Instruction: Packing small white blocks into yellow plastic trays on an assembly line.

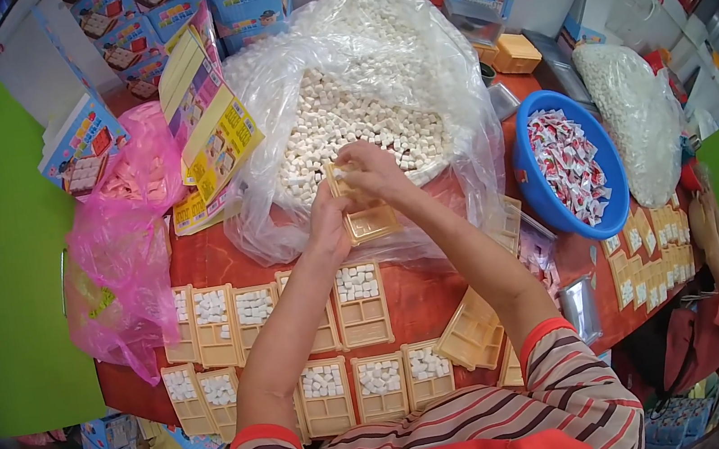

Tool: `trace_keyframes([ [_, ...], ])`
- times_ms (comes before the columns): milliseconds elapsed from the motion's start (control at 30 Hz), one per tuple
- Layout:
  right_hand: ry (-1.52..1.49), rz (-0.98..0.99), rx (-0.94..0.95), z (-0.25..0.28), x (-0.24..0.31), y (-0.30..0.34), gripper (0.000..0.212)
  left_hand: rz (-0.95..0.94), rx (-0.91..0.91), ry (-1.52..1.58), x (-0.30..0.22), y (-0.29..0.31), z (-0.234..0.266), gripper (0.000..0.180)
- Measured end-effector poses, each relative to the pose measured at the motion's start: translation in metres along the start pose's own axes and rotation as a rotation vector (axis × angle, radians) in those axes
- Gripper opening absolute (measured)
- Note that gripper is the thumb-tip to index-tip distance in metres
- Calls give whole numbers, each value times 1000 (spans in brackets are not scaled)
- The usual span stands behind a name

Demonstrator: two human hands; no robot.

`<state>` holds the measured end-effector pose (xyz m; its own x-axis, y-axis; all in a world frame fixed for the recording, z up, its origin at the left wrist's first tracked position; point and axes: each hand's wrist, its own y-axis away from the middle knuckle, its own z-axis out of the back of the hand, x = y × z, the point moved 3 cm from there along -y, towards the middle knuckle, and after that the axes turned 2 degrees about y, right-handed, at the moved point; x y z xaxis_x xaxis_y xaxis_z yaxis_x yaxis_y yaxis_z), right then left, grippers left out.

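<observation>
My left hand [329,222] grips the side of a tan compartment tray [372,223], tilted in front of a big heap of small white marshmallow-like pieces [354,116]. Over the tray's far compartment, my right hand [371,173] has its fingers curled down and closed; what they hold is hidden. The tray's near compartment shows no pieces. The heap lies in a large clear plastic bag [247,94], opened toward me. Below my forearms, two rows of similar trays [364,329] sit on the red table, with white pieces in their far compartments.
A blue basin [524,175] of small red-and-white packets stands to the right, by a stack of tan trays [474,332]. Pink bags [114,257] and yellow printed sheets [225,138] lie left. Blue boxes [249,7] stand behind. Another person [709,324] sits far right by more filled trays.
</observation>
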<state>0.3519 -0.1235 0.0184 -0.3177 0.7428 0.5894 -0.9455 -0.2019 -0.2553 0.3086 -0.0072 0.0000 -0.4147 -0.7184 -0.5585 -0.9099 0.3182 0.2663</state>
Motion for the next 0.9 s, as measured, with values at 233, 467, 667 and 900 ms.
trace_keyframes([
  [233,-904,-292,-40,26,-12,36,38,-17,80,32,-4,40,-13,64],
  [467,-500,-60,-14,25,38,96,34,27,112,37,19,86,1,63],
  [667,-265,82,-102,41,69,145,49,22,88,36,24,137,4,67],
  [900,115,288,23,36,97,193,51,133,126,-73,39,180,11,72],
])
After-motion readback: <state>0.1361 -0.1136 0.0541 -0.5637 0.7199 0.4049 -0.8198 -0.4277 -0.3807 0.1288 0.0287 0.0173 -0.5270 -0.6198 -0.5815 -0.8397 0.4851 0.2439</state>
